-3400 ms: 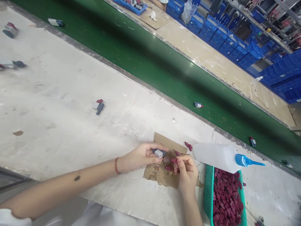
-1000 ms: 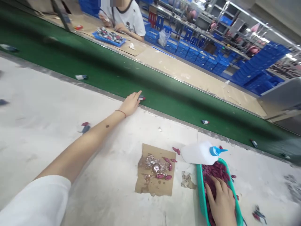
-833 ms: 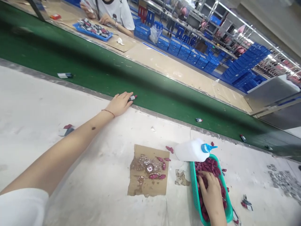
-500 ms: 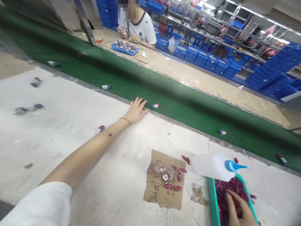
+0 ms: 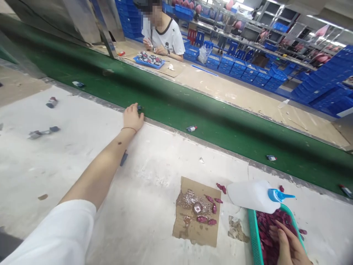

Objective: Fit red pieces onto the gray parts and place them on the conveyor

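My left hand (image 5: 132,117) reaches over the near edge of the green conveyor belt (image 5: 165,114). Its thumb and fingers close round a small dark piece (image 5: 139,108), which shows only in part. My right hand (image 5: 289,241) is at the green basket (image 5: 251,235), over a heap of maroon plastic pieces (image 5: 266,228). Its thumb and fingertips are pinched together, and what lies between them blends into the heap. Beside the basket, a white bottle with a blue nozzle (image 5: 248,195) lies on its side. A cardboard sheet (image 5: 202,235) carries wet glue and several maroon pieces.
More small grey, white and red pieces ride on the belt, one near the middle (image 5: 192,129). Loose pieces (image 5: 51,102) lie at the table's left. Across the belt sits a co-worker (image 5: 168,36) with a blue tray (image 5: 149,62) of parts. Blue crates (image 5: 231,64) stand behind.
My left hand has moved left along the belt edge, from spread fingers to closing on a small piece. My right hand stays at the basket. The view has shifted slightly.
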Action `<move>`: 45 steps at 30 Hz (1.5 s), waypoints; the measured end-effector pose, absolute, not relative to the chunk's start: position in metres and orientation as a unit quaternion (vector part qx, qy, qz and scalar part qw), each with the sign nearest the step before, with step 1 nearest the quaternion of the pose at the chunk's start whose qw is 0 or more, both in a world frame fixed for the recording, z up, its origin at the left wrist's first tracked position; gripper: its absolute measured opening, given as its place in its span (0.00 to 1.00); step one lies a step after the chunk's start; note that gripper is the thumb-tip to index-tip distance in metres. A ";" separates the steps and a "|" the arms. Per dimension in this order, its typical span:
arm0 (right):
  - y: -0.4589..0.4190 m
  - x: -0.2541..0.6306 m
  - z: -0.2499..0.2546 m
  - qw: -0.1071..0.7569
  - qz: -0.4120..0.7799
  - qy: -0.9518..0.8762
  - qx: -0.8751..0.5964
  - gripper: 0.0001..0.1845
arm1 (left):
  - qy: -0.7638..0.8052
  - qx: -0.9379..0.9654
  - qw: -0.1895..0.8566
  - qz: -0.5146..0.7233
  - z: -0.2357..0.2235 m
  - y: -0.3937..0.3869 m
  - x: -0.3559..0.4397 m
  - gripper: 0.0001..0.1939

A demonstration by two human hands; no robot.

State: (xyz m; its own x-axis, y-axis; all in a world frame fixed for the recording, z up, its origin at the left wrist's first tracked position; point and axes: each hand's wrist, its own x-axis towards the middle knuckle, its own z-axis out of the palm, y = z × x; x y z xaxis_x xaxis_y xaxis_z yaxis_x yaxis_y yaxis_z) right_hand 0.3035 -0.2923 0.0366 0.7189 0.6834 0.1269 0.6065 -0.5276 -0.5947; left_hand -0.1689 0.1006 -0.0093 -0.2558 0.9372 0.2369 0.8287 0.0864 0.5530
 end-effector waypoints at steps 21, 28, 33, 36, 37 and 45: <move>-0.300 0.270 0.055 0.656 0.238 -0.324 -0.639 0.15 | 0.684 0.442 0.357 0.458 0.055 0.036 -0.078 0.15; -0.269 0.217 0.070 0.600 0.380 -0.418 -0.566 0.13 | 0.542 0.474 0.577 0.386 0.028 -0.056 -0.045 0.26; -0.229 0.178 0.062 0.477 0.405 -0.487 -0.609 0.16 | 0.400 0.411 0.705 0.417 0.011 -0.109 -0.025 0.23; -0.215 0.169 0.044 0.424 0.377 -0.538 -0.623 0.12 | 0.373 0.396 0.728 0.418 0.005 -0.123 -0.021 0.22; -0.213 0.169 0.039 0.408 0.367 -0.554 -0.626 0.11 | 0.373 0.395 0.728 0.419 0.004 -0.125 -0.021 0.22; -0.213 0.172 0.029 0.357 0.325 -0.634 -0.604 0.13 | 0.331 0.384 0.747 0.431 -0.004 -0.134 -0.030 0.25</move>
State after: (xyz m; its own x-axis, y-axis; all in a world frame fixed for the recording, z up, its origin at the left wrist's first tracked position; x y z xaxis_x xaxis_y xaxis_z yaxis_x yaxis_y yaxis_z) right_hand 0.1724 -0.2130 0.0289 -0.0148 0.9981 0.0593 0.5339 0.0580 -0.8435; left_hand -0.0301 -0.1344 -0.0044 0.4096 0.8976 -0.1629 -0.3903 0.3338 0.8580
